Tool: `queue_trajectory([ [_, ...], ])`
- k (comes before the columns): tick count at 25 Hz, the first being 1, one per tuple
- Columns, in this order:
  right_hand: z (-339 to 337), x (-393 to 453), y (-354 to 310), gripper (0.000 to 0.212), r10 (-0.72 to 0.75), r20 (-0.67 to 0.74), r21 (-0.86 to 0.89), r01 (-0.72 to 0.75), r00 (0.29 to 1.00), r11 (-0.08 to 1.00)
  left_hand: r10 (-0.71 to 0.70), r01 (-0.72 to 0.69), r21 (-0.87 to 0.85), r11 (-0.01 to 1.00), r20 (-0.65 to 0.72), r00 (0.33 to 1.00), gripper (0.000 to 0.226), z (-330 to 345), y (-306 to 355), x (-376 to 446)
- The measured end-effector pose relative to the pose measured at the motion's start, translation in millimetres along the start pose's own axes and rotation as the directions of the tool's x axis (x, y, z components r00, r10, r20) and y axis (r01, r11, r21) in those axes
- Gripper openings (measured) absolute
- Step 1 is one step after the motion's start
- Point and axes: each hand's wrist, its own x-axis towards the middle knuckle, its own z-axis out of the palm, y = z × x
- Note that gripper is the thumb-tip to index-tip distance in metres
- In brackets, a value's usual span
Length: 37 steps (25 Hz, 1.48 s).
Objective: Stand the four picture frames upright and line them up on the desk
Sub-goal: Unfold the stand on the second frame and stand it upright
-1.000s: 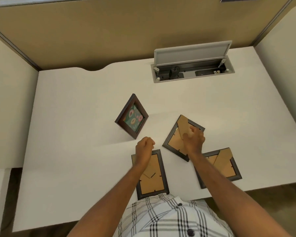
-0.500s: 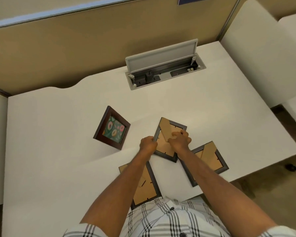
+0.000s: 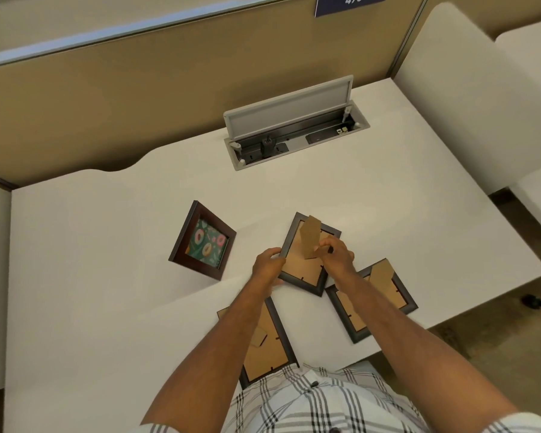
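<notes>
Scene: a person in a plaid shirt (image 3: 310,398) is leaning over a white desk (image 3: 91,307), both bare forearms reaching in from the bottom of the picture.
Left hand (image 3: 267,267): it is curling around the left edge of the middle frame (image 3: 297,270), fingers clenching the dark rim just left of center.
Right hand (image 3: 336,256): its fingers are pinching the lower end of the cardboard stand (image 3: 310,237), which is lifting off the back of that same frame.
Middle frame: it is lying face down near the center, tilted, brown backing showing, its lower right corner sitting just beside the right frame (image 3: 372,303).
Right frame: it is lying face down at lower right, near the desk's front edge, its own stand flap partly raised; the right forearm is crossing over its left side.
Near frame (image 3: 269,348): it is lying face down at bottom center, partly hidden under the left forearm and the shirt.
Doughnut frame (image 3: 203,242): it is standing at left of center, well apart from the other 3, showing a green picture of doughnuts, rotated at an angle to the desk edge.
Background: an open cable box (image 3: 294,132) is sitting in the desk at upper center, its grey lid raised, beneath a tan partition (image 3: 138,98); a blue sign (image 3: 350,3) reading 476 is hanging at the top edge.
</notes>
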Motion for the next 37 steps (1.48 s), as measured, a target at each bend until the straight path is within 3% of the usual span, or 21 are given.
queue_trajectory([
  [5,-18.3,7.6,-16.6,0.009,-0.003,0.121,0.119,-0.012,0.993,0.993,0.128,-0.130,0.024,0.991,0.070,0.989,0.045,-4.2,19.9,-6.4],
  [10,-30.7,17.1,-26.0,0.010,0.075,0.262,0.312,-0.158,0.962,0.937,0.018,0.017,-0.214,0.977,0.163,0.986,0.031,-12.3,51.1,-6.3],
  [15,-31.5,19.4,-29.5,0.016,0.244,0.323,0.435,-0.373,0.914,0.819,0.023,0.062,-0.359,0.931,0.227,0.974,0.030,-13.7,67.7,-0.8],
  [18,-30.8,20.5,-28.1,0.015,0.298,0.298,0.544,-0.418,0.907,0.728,0.058,0.019,-0.295,0.955,0.252,0.966,0.022,-13.0,69.4,2.3],
  [22,-30.9,30.2,-21.9,0.037,0.367,0.316,0.645,-0.482,0.875,0.593,0.142,-0.120,-0.099,0.988,0.251,0.957,0.026,-9.7,69.8,11.5],
  [27,-33.0,37.1,-22.7,0.041,0.406,0.401,0.707,-0.559,0.821,0.433,0.282,-0.301,0.141,0.943,0.139,0.949,0.029,4.0,70.9,29.8],
  [34,-29.7,39.9,-27.4,0.040,0.454,0.343,0.762,-0.526,0.822,0.377,0.345,-0.359,0.220,0.907,0.102,0.933,0.032,14.0,70.5,39.6],
  [37,-29.7,33.1,-28.4,0.036,0.454,0.297,0.766,-0.493,0.840,0.412,0.354,-0.358,0.242,0.902,0.058,0.933,0.032,11.4,64.8,35.7],
])
